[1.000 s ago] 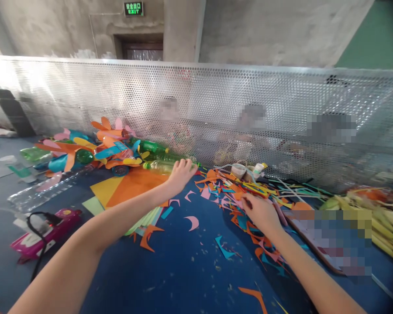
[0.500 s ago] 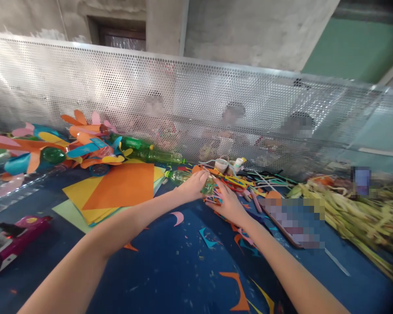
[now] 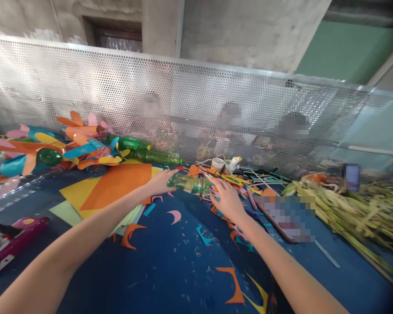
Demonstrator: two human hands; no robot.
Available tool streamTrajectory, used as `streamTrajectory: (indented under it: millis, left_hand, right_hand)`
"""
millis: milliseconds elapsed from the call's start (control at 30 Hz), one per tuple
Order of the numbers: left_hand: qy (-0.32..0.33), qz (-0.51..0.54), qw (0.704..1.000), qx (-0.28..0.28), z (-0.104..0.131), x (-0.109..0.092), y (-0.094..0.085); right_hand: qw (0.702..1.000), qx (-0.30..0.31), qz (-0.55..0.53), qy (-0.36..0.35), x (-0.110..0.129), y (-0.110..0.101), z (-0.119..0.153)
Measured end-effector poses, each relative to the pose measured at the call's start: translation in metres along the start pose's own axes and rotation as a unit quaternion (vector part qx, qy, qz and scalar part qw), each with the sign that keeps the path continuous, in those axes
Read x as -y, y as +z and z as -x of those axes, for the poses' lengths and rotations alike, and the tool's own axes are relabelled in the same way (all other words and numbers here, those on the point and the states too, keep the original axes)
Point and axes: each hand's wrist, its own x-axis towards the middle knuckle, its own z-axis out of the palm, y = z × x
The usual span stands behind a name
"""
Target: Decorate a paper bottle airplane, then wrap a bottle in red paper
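Both hands are now at the clear green bottle, which lies sideways between them above the middle of the worktop. Left hand: curled round the bottle's left end; the cap does not show, so I take it to be inside the grip. Right hand: fingers parted, thumb held off from them, at the other end; from where I stand I cannot tell whether the fingertips touch the plastic. Change noted: a second ago the bottle lay by the perforated panel under the left hand alone, with the right among the paper scraps; half a second ago both hands were bunched on its body. The left has since slid outward, leaving the middle of the bottle in plain view. Meaning, as I judge it: the bottle has been singled out as the piece being worked, and the left hand now carries most of the hold. A shadow underneath suggests that it is raised, though I cannot be sure. Surroundings: an orange sheet on a yellow sheet beyond the left forearm, a pink crescent nearer the wearer, two more green bottles beside the panel, a paper-winged model further left
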Motion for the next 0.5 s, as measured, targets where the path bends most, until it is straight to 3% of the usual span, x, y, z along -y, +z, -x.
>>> streamTrajectory:
  millis: [133, 333, 400, 500]
  left_hand:
    - [-0.010, 0.030, 0.999, -0.027, 0.003, -0.005, 0.004]
    - [0.015, 0.080, 0.996, -0.025, 0.002, -0.018, 0.009]
    - [0.009, 0.084, 0.996, -0.023, 0.000, -0.011, 0.003]
    - [-0.043, 0.071, 0.996, -0.020, -0.003, 0.014, -0.014]
  right_hand:
    - [0.999, 0.014, 0.010, -0.034, 0.006, 0.001, 0.002]
    - [0.997, 0.009, 0.073, 0.032, -0.013, 0.008, 0.005]
    - [0.997, 0.006, 0.069, 0.042, -0.017, 0.009, 0.005]
    - [0.997, -0.010, 0.056, 0.045, -0.013, 0.007, 0.004]
